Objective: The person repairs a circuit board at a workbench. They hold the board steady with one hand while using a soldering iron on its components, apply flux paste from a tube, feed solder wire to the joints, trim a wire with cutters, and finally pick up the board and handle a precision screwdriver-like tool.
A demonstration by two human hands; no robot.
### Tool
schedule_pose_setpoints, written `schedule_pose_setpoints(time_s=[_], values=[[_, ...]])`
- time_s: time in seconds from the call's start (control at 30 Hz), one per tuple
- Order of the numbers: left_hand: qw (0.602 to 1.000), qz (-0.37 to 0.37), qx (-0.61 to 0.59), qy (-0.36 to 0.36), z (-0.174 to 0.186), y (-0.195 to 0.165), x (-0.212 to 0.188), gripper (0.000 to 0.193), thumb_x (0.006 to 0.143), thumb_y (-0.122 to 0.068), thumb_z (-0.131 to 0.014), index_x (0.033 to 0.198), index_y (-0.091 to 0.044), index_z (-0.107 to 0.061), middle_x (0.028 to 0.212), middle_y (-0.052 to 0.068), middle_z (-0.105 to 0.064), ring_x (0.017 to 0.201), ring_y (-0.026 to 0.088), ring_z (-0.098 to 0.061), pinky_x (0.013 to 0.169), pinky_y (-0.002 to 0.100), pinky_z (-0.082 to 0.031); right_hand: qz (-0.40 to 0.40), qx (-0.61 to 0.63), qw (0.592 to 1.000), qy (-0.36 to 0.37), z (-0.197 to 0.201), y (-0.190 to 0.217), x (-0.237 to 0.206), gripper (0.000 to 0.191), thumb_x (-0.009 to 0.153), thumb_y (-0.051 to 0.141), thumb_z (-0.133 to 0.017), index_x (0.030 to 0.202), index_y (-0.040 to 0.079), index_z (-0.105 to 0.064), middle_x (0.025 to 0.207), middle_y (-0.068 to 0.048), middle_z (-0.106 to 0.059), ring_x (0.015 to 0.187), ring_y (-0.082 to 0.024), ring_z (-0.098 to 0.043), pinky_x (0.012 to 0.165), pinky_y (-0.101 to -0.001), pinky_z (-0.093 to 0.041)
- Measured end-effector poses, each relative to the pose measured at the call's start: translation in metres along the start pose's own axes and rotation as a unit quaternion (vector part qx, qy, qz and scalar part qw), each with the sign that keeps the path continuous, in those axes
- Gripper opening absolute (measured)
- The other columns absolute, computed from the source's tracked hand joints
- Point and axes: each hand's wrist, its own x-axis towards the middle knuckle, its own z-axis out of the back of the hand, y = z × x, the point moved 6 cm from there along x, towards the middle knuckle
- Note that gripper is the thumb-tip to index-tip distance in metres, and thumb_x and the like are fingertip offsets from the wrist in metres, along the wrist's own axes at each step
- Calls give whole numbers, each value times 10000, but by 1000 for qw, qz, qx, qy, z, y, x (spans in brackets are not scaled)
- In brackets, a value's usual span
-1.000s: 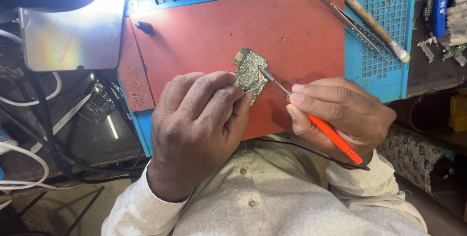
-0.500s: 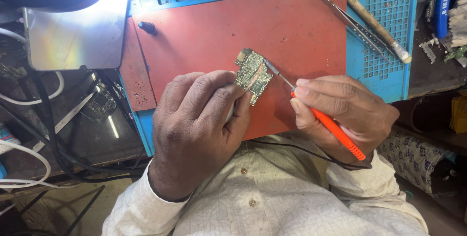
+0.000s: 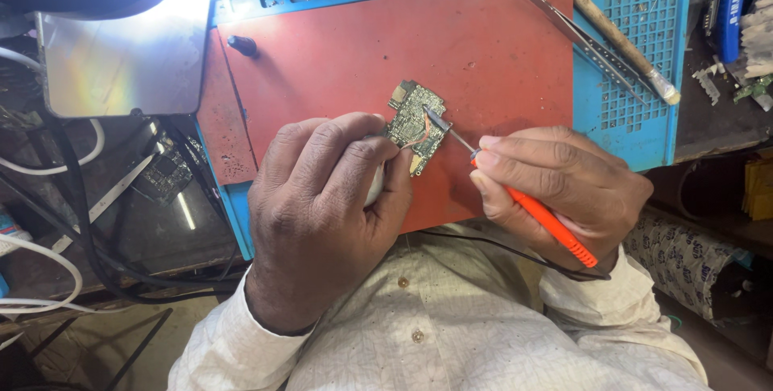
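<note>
A small green circuit board (image 3: 415, 124) lies on a red work mat (image 3: 483, 53). My left hand (image 3: 326, 206) grips the board's near left edge with curled fingers, and something pale shows under them. My right hand (image 3: 560, 190) pinches an orange-handled tool (image 3: 541, 215) like a pen. The tool's thin metal tip (image 3: 439, 122) touches the top face of the board, next to a short orange wire.
A blue perforated tray (image 3: 644, 69) borders the mat on the right, with tweezers (image 3: 576, 33) and a wooden-handled brush (image 3: 624, 45) on it. A bright reflective metal plate (image 3: 121, 61) and tangled cables (image 3: 72, 198) lie at the left. A thin black cord (image 3: 483, 244) crosses my shirt.
The tool tip has shifted slightly on the board, and my right hand has edged closer to it. My left hand keeps its grip on the board.
</note>
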Motion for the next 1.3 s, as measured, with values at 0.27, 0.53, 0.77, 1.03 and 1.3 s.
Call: schedule_pose_setpoints(time_s=[0.27, 0.53, 0.77, 1.03, 1.3], values=[[1000, 5, 2, 1, 2, 4, 1, 152, 942, -84, -812, 1008, -68, -677, 1121, 47, -672, 1027, 264, -647, 892, 388, -532, -67, -4, 997, -44, -1, -2, -3, 239, 887, -16, -813, 1098, 26, -708, 1043, -124, -736, 962, -249, -757, 785, -295, -647], [1000, 1, -3, 1, 3, 5, 2, 153, 945, -86, -808, 1013, -68, -671, 1132, 51, -669, 1041, 266, -649, 907, 387, -535, -49, -8, 999, -4, -2, 3, 5, 255, 830, -25, -817, 1057, 6, -706, 999, -151, -726, 913, -263, -742, 768, -311, -637], [1000, 3, -2, -1, 4, 9, 4, 151, 943, -91, -811, 1010, -69, -677, 1119, 50, -672, 1028, 269, -646, 896, 391, -534, 8, -1, 1000, 2, -6, 7, 16, 254, 806, -21, -820, 1031, -8, -702, 967, -163, -719, 875, -274, -741, 751, -323, -643], [1000, 2, -7, 0, 7, 11, 6, 153, 941, -81, -811, 1007, -64, -674, 1120, 55, -672, 1026, 266, -649, 890, 386, -534, -48, 1, 999, -6, -5, 9, 24, 254, 867, -8, -811, 1093, 17, -698, 1031, -138, -730, 954, -256, -751, 795, -311, -646], [1000, -2, -10, 2, 8, 15, 8, 161, 936, -68, -810, 1019, -60, -672, 1117, 59, -667, 1026, 270, -647, 898, 388, -532, -68, -11, 998, -1, -9, 8, 28, 235, 886, 19, -806, 1097, 25, -703, 1062, -127, -729, 989, -264, -747, 829, -330, -643]])
